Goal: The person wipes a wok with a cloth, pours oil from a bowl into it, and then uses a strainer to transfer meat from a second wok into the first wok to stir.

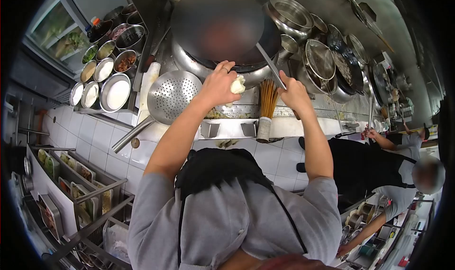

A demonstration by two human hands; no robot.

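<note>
My left hand point(219, 84) is closed at the near rim of a large wok point(272, 42), with a crumpled cream-coloured cloth point(238, 85) bunched in its grip. My right hand point(295, 98) is wrapped round the long metal handle point(271, 66) of a cooking utensil that slants into the wok. A blurred patch covers the utensil's head and most of the wok's inside. Just left of my right hand stands a bamboo wok brush point(268, 99) with its bristles up. A perforated strainer point(173, 95) lies to the left of my left hand, its handle pointing toward me.
Metal bowls of ingredients point(115, 92) crowd a shelf at the left. Stacked pots point(290, 13) and a mesh skimmer point(320, 60) stand right of the wok. A co-worker in a black apron point(350, 168) is at my right. Food trays point(85, 199) fill a rack behind left.
</note>
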